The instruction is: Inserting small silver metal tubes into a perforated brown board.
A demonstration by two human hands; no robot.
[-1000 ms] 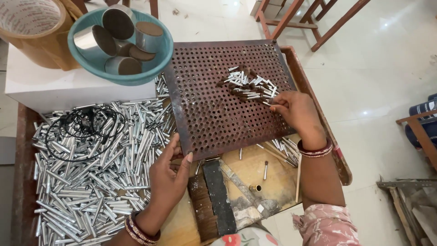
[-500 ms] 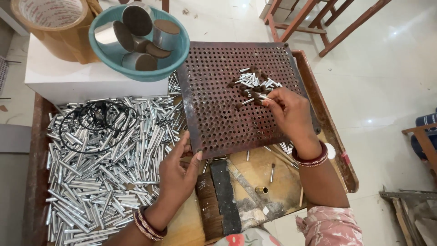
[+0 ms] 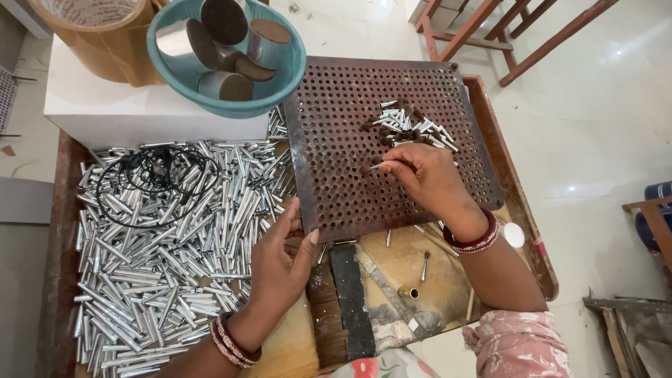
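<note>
Pale tiled floor surrounds a low wooden worktop (image 3: pixel 392 269) with raised brown edges. On its left half lies a deep heap of short silver metal tubes (image 3: pixel 168 252), with a loop of thin black wire (image 3: pixel 150 182) resting on top of them. At the far left stands a white box (image 3: pixel 133 112) carrying a teal bowl (image 3: pixel 280 87) of shiny round tins and, beside it, a large roll of brown tape (image 3: pixel 98 42). A rusty perforated metal plate (image 3: pixel 336 175) covers the far right part of the worktop, tilted slightly, its near edge over the wood. On the plate, toward its far right, sits a small cluster of loose silver pins (image 3: pixel 409 129) with dark tips. The right hand (image 3: pixel 427 178) rests on the plate just near of that cluster, fingers pinched together on one thin pin (image 3: pixel 378 166) whose end points left over the holes. The left hand (image 3: pixel 280 262) lies at the plate's near left corner, fingers spread apart and flat, thumb touching the plate's edge, holding nothing. A few stray pins (image 3: pixel 423 264) and a small brass ring (image 3: pixel 411 292) lie on the bare wood near the plate. Both wrists wear red bangles. Wooden chair legs (image 3: pixel 504 35) stand on the floor at far right.
</note>
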